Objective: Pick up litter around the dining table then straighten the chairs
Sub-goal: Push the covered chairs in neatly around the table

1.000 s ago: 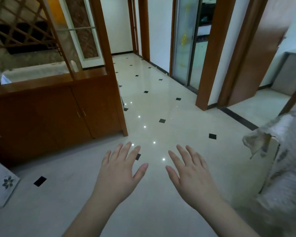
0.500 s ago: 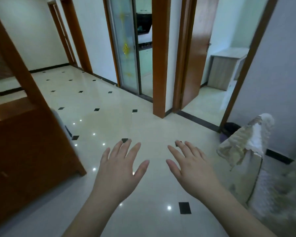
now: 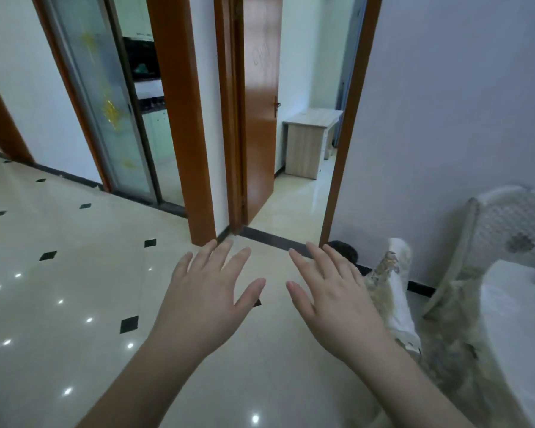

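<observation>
My left hand and my right hand are stretched out side by side, palms down, over the shiny tiled floor, fingers straight and spread, holding nothing. At the right edge stands the dining table under a white cloth. A chair with a pale patterned cover stands just right of my right hand. A second chair back with a white lace cover leans by the wall behind the table. No litter shows on the floor in view.
An open doorway with an orange-brown door leads to a room holding a small wooden cabinet. A glass sliding door is at the left. A dark round object sits on the floor by the door frame.
My view has swung to the right: the wooden sideboard left the frame, and the doorway, table and a second chair came in. Both hands stay open in the same pose.
</observation>
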